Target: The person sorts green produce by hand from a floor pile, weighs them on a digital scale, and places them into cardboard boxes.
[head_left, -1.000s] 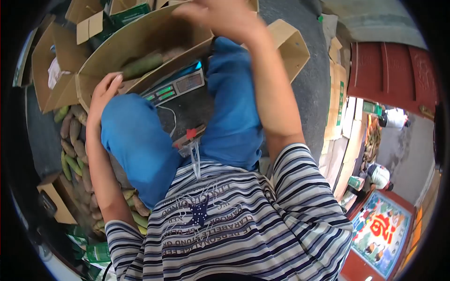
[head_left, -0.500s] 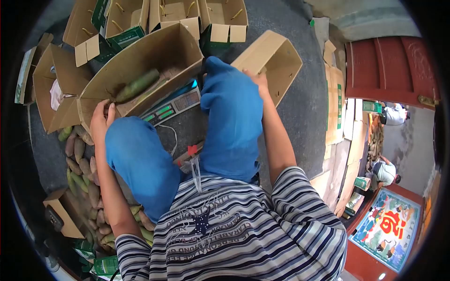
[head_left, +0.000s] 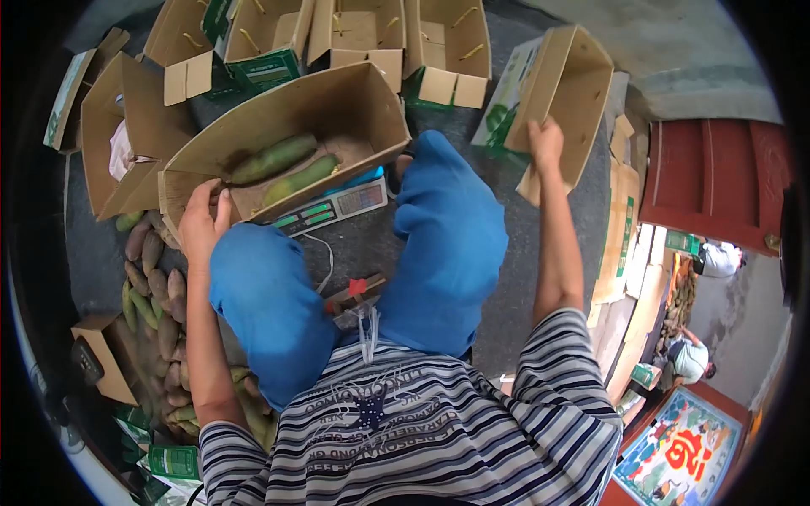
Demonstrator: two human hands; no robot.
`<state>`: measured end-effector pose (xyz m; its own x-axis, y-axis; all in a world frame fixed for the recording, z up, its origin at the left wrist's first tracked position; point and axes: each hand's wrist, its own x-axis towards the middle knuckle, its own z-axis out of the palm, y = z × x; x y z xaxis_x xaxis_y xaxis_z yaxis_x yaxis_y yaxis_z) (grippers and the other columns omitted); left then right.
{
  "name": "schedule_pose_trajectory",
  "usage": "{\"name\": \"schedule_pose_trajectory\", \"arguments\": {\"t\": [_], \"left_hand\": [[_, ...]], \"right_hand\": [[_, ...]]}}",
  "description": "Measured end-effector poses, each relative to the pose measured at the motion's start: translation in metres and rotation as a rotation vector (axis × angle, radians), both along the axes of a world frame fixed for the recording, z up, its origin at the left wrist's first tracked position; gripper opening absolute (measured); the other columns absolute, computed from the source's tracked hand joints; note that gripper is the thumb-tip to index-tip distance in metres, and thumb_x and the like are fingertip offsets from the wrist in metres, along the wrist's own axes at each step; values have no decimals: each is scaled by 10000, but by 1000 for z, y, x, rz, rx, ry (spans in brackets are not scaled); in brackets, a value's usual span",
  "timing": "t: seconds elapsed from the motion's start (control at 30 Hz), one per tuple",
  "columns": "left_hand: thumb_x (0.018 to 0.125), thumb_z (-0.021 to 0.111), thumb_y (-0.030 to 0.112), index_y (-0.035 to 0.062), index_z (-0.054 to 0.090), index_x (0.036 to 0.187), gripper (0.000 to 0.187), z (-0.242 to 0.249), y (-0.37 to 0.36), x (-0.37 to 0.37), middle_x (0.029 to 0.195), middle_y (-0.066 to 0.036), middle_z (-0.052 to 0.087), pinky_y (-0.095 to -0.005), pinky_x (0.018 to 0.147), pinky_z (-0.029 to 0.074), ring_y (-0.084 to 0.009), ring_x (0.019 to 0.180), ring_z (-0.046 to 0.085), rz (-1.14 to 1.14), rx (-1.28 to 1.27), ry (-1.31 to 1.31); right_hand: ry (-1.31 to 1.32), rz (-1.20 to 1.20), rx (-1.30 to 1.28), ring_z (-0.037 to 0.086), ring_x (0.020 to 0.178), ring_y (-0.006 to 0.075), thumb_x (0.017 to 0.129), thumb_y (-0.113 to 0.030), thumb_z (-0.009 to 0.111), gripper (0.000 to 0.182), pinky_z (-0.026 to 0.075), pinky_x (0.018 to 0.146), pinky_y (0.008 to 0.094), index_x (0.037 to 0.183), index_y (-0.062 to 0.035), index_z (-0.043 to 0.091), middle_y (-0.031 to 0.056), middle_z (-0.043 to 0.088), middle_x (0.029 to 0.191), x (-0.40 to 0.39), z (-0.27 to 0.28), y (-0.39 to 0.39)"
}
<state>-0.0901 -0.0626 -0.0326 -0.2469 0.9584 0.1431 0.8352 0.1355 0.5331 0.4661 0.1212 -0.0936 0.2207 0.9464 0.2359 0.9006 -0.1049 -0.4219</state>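
My left hand [head_left: 205,223] grips the near left corner of a long cardboard box [head_left: 371,110], its fingers over the rim. Two long green radish-like vegetables [head_left: 274,160] lie side by side in that box. Beneath the box, a digital scale [head_left: 359,199] shows green displays and a keypad along its front. Off to the right, my right hand [head_left: 547,143] is closed on the near edge of a second cardboard box [head_left: 582,93], which is tilted and has a green printed side. My knees are between the two boxes.
Several open cardboard boxes [head_left: 359,29] with yellow cord handles line the back. Another box [head_left: 105,169] at left holds something pale. Reddish and green elongated produce [head_left: 164,295] is heaped at my left. Flattened cardboard [head_left: 620,228] lies at right, near a red door [head_left: 709,177]; two people are beyond.
My right hand has carried the second box rightward and away from my knee. A second green vegetable now shows in the box on the scale. My left hand keeps its hold; the view has shifted.
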Motion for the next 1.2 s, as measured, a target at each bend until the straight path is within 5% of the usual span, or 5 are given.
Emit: {"name": "schedule_pose_trajectory", "arguments": {"t": [0.33,0.53,0.8,1.0,1.2], "left_hand": [[834,576,208,55,598,1020,242,0,0,-2,913,-117,632,-328,705,484,-234,794,636,23,-45,9],[830,579,249,78,594,1045,275,-13,0,-9,1002,-102,631,-341,774,485,-257,910,619,-23,-8,37],[836,537,316,111,594,1052,304,-15,-11,-14,982,-84,630,-382,782,485,-281,893,608,-12,45,132],[809,588,212,128,563,1106,310,-13,-35,-24,1113,-84,563,-383,829,456,-275,1005,552,-234,473,81],[784,601,121,97,548,1107,329,-56,-156,-100,1089,-118,560,-398,850,454,-308,1017,544,399,191,136]], "right_hand": [[-178,-70,-387,571,1020,368,776,-244,528,431,451,875,437,1152,-34,509,235,598,1065,-53,-65,105],[-268,150,-47,535,1068,366,781,-258,547,502,425,913,431,1217,-17,483,238,548,1153,-12,-69,93],[312,856,-373,496,1142,195,924,-148,503,364,361,981,301,1246,22,486,138,540,1225,-213,156,-24],[-342,1281,-290,567,1033,288,875,-128,541,360,435,875,345,1231,-79,512,143,575,1143,-342,219,-122],[-590,1399,-227,562,966,331,780,-84,580,410,463,800,401,1184,-45,517,159,578,1084,-363,158,-126]]}}
